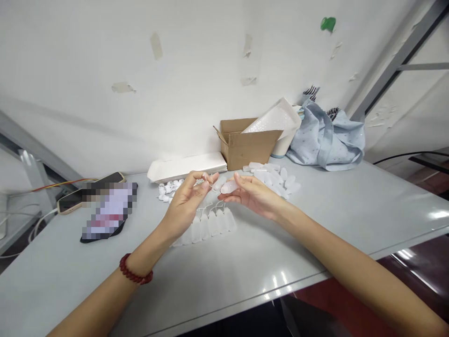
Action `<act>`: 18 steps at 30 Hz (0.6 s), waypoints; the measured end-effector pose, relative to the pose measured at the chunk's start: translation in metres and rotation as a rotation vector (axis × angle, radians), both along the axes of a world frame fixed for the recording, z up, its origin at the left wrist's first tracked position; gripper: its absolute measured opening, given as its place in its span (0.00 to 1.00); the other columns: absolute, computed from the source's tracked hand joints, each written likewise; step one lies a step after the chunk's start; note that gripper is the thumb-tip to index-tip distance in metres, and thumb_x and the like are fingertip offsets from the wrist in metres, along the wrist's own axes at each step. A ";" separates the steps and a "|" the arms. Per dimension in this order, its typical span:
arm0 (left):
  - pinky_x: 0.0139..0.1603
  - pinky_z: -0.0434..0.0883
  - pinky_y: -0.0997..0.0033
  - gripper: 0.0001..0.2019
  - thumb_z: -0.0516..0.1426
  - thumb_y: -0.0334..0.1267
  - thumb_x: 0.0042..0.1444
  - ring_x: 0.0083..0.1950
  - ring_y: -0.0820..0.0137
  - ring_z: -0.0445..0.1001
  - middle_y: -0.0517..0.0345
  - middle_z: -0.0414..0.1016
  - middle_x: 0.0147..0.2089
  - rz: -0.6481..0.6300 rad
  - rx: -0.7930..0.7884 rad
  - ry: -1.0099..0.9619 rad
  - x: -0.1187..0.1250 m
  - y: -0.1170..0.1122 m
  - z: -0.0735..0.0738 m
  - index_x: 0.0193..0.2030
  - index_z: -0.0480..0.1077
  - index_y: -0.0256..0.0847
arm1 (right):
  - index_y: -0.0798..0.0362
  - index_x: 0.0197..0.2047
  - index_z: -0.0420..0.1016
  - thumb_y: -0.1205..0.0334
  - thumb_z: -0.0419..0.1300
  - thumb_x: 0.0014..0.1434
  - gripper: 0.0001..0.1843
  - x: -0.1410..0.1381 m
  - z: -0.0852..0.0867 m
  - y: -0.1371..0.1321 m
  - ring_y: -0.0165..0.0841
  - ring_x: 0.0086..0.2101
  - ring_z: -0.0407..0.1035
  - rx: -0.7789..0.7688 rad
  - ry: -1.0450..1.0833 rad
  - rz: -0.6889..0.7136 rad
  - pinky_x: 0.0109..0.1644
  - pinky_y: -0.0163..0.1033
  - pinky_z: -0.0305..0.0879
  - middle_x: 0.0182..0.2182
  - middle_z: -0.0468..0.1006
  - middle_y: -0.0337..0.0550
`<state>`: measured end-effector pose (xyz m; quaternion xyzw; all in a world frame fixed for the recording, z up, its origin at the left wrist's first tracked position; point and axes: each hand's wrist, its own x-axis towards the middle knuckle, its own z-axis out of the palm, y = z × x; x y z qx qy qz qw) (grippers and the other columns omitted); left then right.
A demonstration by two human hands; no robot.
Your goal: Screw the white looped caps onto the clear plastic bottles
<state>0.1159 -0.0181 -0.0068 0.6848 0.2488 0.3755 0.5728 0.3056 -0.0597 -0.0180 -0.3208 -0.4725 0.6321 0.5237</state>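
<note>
One small translucent white plastic vial (229, 187): we hold it pinched between thumb and fingertips of our right hand (255, 195), with its end toward our left hand (188, 200). Left thumb and forefinger are pressed together on a tiny white piece (212, 185) just beside the vial. Under both sets of fingers lies a row of matching white vials (210, 223).

- On the tabletop (333, 220), a row of bottles (213, 223) is lying at the centre, under the left grip (187, 201) and the right grip (254, 194), which has a small bottle (229, 187) in it.
- A heap of caps (168, 189) is lying behind the row to the left, and loose bottles (277, 178) are lying behind it to the right.
- A flat tray (187, 166) is lying behind the caps, with a cardboard box (245, 147) standing just right of it.
- A cloth bundle (326, 140) is resting right of the box, and a phone (110, 178) is lying far left.
</note>
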 end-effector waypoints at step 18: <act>0.57 0.66 0.60 0.08 0.50 0.46 0.63 0.59 0.60 0.69 0.58 0.76 0.39 0.020 0.226 0.164 0.006 -0.012 0.001 0.39 0.67 0.47 | 0.54 0.34 0.76 0.45 0.62 0.57 0.18 0.003 0.011 -0.010 0.33 0.38 0.73 0.185 -0.211 0.153 0.47 0.42 0.68 0.32 0.78 0.43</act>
